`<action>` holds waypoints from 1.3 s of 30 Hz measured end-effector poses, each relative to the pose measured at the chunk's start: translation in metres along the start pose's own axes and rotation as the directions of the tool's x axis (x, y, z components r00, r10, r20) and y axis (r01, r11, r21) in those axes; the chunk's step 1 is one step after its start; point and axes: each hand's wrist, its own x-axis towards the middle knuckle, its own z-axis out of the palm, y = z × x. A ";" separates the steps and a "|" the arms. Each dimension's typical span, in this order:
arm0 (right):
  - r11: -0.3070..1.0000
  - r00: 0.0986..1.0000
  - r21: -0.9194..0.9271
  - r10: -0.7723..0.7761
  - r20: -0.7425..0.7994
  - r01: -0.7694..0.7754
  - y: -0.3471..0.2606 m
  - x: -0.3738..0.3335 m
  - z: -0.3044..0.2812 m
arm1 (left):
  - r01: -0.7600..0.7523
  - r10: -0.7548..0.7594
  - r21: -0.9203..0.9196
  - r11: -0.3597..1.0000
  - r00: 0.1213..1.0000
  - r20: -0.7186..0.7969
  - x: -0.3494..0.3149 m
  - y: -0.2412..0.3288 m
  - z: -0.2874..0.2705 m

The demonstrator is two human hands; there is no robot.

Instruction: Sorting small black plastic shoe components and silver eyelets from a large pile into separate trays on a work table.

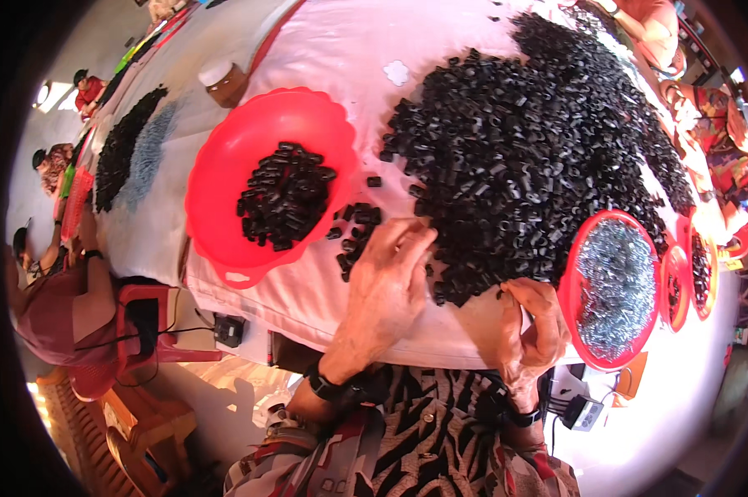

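My left hand (388, 286) is closed, its fingers curled at the near left edge of a big heap of small black tubular plastic pieces (506, 157). Whatever lies between its fingers is hidden. Close to the table's front edge, my right hand (533, 327) is also closed, thumb against fingers; a dark bit shows by its fingertip, too small to name. Several loose black pieces (359, 225) lie just beyond my left hand. Left of them, a red scalloped bowl (216, 178) holds a cluster of similar pieces. Beside my right hand sits a red oval bowl (566, 286) full of thin silvery metal parts (614, 290).
A brown jar with a white lid (223, 83) stands behind the scalloped bowl. Black and blue-grey piles (134, 149) lie far left. More red bowls (674, 290) line the right edge. People sit at both sides; a red chair (154, 331) is at lower left.
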 end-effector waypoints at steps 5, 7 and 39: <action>0.989 0.998 -0.147 0.019 -0.053 -0.026 -0.001 0.015 -0.045 | -0.047 0.044 0.072 0.996 0.998 0.039 0.000 -0.009 -0.002; 0.972 0.973 -0.167 0.133 -0.190 -0.166 0.006 0.022 -0.072 | -0.022 0.021 0.041 0.999 0.999 0.031 0.003 -0.007 -0.002; 0.874 0.990 -0.478 0.131 0.052 -0.090 0.048 0.030 -0.090 | 0.547 -0.467 -0.788 0.282 0.796 0.385 -0.021 0.000 -0.034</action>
